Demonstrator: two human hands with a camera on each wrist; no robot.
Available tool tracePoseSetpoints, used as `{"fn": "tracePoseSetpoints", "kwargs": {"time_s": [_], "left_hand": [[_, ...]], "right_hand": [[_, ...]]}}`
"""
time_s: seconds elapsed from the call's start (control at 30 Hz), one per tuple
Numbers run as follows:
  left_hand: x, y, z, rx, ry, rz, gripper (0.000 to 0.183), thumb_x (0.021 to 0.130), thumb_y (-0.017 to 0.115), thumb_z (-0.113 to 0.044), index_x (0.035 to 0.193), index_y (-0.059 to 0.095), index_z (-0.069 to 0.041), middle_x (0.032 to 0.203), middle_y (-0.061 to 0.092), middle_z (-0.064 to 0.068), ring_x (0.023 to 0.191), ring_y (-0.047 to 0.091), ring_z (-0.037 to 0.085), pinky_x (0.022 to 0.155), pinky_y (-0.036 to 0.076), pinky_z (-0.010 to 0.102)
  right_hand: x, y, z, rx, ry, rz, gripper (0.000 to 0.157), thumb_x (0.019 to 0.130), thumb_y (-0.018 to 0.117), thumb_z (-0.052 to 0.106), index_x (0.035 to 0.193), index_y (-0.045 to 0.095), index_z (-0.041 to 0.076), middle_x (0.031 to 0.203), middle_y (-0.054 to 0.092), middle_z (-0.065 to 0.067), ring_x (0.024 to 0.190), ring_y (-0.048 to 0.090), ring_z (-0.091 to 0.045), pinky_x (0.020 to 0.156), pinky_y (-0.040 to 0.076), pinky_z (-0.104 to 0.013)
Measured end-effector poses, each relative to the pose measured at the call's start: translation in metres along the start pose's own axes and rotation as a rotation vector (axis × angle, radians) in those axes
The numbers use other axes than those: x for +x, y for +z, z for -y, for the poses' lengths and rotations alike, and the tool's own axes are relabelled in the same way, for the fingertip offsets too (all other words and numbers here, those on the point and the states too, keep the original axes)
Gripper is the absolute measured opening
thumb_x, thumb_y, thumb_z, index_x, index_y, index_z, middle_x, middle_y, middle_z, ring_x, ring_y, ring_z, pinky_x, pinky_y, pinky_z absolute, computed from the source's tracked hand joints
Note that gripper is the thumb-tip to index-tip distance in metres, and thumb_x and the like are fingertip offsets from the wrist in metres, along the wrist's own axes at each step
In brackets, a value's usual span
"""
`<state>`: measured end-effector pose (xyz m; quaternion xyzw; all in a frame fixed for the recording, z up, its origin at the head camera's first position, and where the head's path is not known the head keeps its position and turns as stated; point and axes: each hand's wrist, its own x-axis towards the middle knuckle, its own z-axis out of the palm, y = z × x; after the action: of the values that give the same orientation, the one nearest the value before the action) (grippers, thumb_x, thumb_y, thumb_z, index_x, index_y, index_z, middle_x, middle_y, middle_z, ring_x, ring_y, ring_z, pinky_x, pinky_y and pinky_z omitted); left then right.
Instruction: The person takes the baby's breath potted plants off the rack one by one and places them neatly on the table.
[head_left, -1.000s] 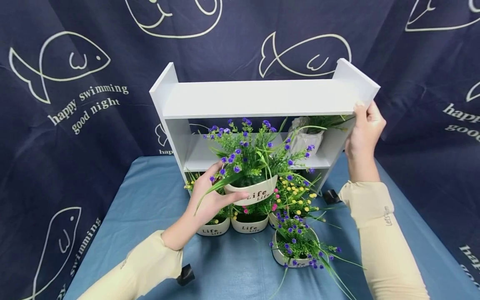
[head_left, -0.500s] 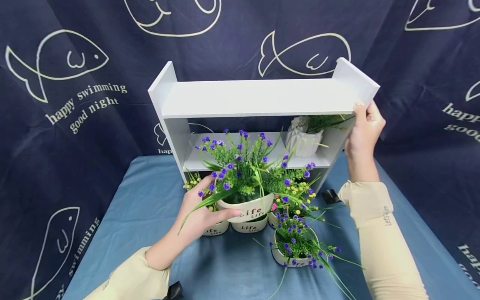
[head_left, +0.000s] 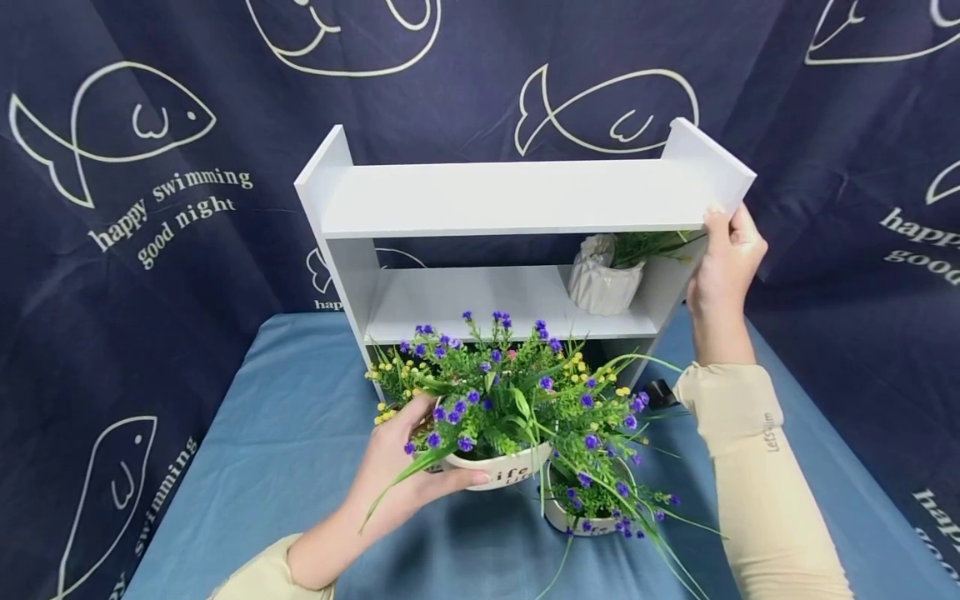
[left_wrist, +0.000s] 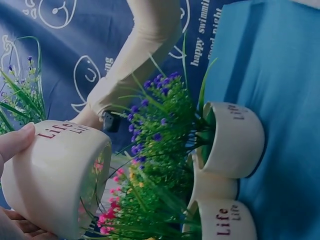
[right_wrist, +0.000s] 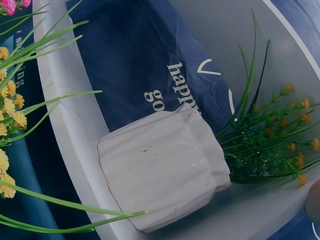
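My left hand [head_left: 390, 475] grips a potted plant with purple flowers by its oval cream pot [head_left: 498, 471] lettered "Life", thumb across the front. In the left wrist view this pot [left_wrist: 45, 175] is off the table, with fingers at its underside. My right hand [head_left: 726, 267] grips the upper front edge of the white shelf [head_left: 487, 196] at its right side. A second purple-flowered pot [head_left: 588, 525] stands on the table in front, to the right of the held one. Behind the held plant, yellow flowers [head_left: 393, 375] show; their pots are mostly hidden in the head view.
A white ridged pot [head_left: 606, 285] with greenery and small orange flowers [right_wrist: 292, 130] stands at the right end of the middle shelf board [head_left: 465, 300]. Blue cloth [head_left: 285, 400] covers the table. A dark curtain [head_left: 450, 108] with fish drawings hangs behind.
My left hand has brought the purple-flowered pot down and toward me, away from the middle board, so it now overlaps the front pots in view. My right hand stays on the shelf.
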<state>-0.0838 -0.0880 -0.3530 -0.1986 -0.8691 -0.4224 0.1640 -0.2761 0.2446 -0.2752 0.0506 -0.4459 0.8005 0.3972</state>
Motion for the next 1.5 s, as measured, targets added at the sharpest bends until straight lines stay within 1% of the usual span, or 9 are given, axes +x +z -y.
{"fn": "tracePoseSetpoints", "kwargs": {"time_s": [0.33,0.67,0.8,0.93,1.1,1.17,1.27,1.33,1.5], "left_hand": [[-0.017,0.005,0.000,-0.086,-0.026,0.047,0.062,0.057,0.092,-0.034,0.110,0.062,-0.018,0.088,0.070,-0.008,0.073,0.058,-0.001,0.065,0.052,0.020],[-0.032,0.008,-0.001,-0.196,-0.170,0.142,0.077,0.061,0.091,-0.036,0.130,0.058,-0.023,0.115,0.069,-0.007,0.102,0.065,0.004,0.090,0.055,0.026],[-0.036,0.011,0.000,-0.173,-0.151,0.147,0.076,0.061,0.090,-0.039,0.128,0.058,-0.024,0.098,0.064,-0.014,0.088,0.058,-0.003,0.082,0.056,0.022],[-0.040,0.013,0.002,-0.169,-0.181,0.163,0.056,0.062,0.089,-0.040,0.107,0.060,-0.026,0.081,0.049,-0.016,0.072,0.044,-0.005,0.064,0.047,0.018],[-0.043,0.011,0.002,-0.209,-0.335,0.246,0.050,0.064,0.088,-0.041,0.096,0.055,-0.022,0.074,0.038,-0.009,0.067,0.036,0.000,0.059,0.037,0.020],[-0.045,0.012,0.003,-0.217,-0.382,0.266,0.053,0.065,0.088,-0.042,0.105,0.058,-0.023,0.081,0.049,-0.012,0.074,0.046,-0.004,0.065,0.045,0.019],[-0.052,0.015,0.008,-0.223,-0.384,0.260,0.067,0.065,0.088,-0.042,0.122,0.059,-0.023,0.103,0.064,-0.010,0.091,0.060,-0.001,0.079,0.052,0.019],[-0.056,0.018,0.012,-0.216,-0.346,0.253,0.081,0.065,0.088,-0.042,0.135,0.054,-0.019,0.127,0.064,0.000,0.111,0.063,0.011,0.093,0.054,0.026],[-0.063,0.024,0.025,-0.124,-0.235,0.255,0.086,0.068,0.084,-0.050,0.139,0.052,-0.013,0.140,0.056,0.009,0.123,0.058,0.029,0.098,0.052,0.042]], "right_hand": [[-0.001,-0.001,0.001,0.000,0.000,0.001,0.024,0.087,0.050,-0.010,0.096,0.072,-0.004,0.084,0.069,-0.008,0.077,0.059,-0.015,0.071,0.047,-0.023],[0.000,-0.002,0.002,-0.008,-0.010,-0.005,0.025,0.086,0.049,-0.010,0.094,0.072,-0.004,0.082,0.069,-0.007,0.074,0.059,-0.014,0.068,0.047,-0.023],[0.000,-0.002,0.002,-0.007,-0.010,-0.003,0.025,0.087,0.049,-0.010,0.093,0.072,-0.003,0.081,0.068,-0.007,0.074,0.058,-0.014,0.069,0.047,-0.023],[-0.001,-0.002,0.002,-0.002,-0.009,-0.001,0.026,0.087,0.049,-0.010,0.094,0.072,-0.003,0.082,0.068,-0.007,0.075,0.058,-0.014,0.070,0.047,-0.023],[-0.001,0.000,0.003,-0.013,-0.013,0.004,0.026,0.086,0.048,-0.010,0.094,0.072,-0.003,0.082,0.068,-0.007,0.073,0.058,-0.014,0.068,0.047,-0.022],[-0.001,0.000,0.003,-0.020,-0.014,0.007,0.026,0.086,0.049,-0.010,0.093,0.073,-0.002,0.081,0.069,-0.007,0.072,0.058,-0.013,0.067,0.047,-0.022],[-0.002,0.000,0.003,-0.026,-0.009,0.007,0.025,0.086,0.050,-0.009,0.093,0.073,-0.002,0.082,0.069,-0.007,0.071,0.058,-0.013,0.066,0.046,-0.023],[-0.003,0.000,0.002,-0.031,-0.008,0.007,0.024,0.086,0.051,-0.009,0.093,0.073,-0.002,0.082,0.069,-0.007,0.071,0.058,-0.013,0.066,0.046,-0.023],[-0.003,0.000,0.001,-0.037,-0.010,0.003,0.024,0.086,0.051,-0.009,0.093,0.073,-0.001,0.083,0.068,-0.006,0.072,0.058,-0.013,0.067,0.047,-0.023]]}}
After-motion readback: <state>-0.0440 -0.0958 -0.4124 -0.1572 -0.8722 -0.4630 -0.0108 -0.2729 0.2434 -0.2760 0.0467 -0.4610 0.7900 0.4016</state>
